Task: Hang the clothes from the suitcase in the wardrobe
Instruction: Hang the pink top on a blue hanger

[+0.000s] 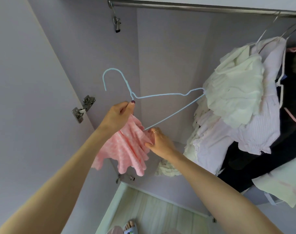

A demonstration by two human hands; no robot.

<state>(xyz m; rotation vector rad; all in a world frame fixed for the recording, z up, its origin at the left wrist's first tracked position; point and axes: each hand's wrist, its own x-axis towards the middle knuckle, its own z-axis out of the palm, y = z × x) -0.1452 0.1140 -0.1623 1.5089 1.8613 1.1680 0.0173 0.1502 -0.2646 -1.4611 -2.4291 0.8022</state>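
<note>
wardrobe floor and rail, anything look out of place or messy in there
Yes. A cream garment lies crumpled on the wardrobe floor under the hanging clothes, not on a hanger. On the rail, a lone metal clip hook hangs empty at the left end.

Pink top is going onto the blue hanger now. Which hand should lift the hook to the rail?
Left, probably. The left hand already grips the blue hanger just below its hook, under a free stretch of rail. The right hand is lower, pinching the pink top.
</note>
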